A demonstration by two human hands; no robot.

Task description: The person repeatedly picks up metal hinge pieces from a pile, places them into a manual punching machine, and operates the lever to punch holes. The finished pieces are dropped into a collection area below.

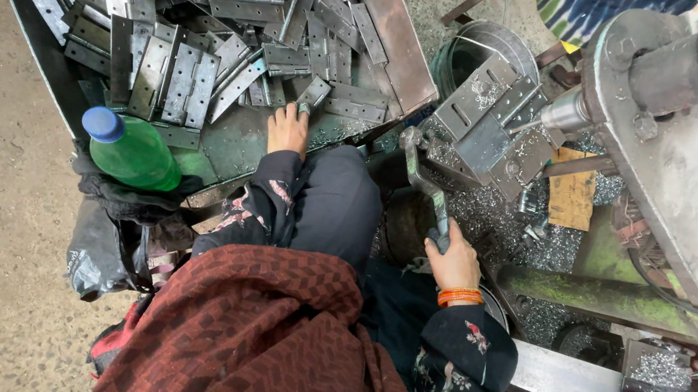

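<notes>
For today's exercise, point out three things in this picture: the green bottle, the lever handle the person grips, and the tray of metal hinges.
Green bottle (136,154): head view, on its green body.
Lever handle (421,177): head view, on the bare shaft above the right hand (454,264).
Tray (391,29): head view, on its rusty right wall.

Dark sleeves with pink floral print, maroon zigzag-patterned shawl (255,347) — orange bangles (459,297) on the right wrist

Soft, even daylight, weak shadows, sharp focus, slight wide-angle edge stretch
</notes>
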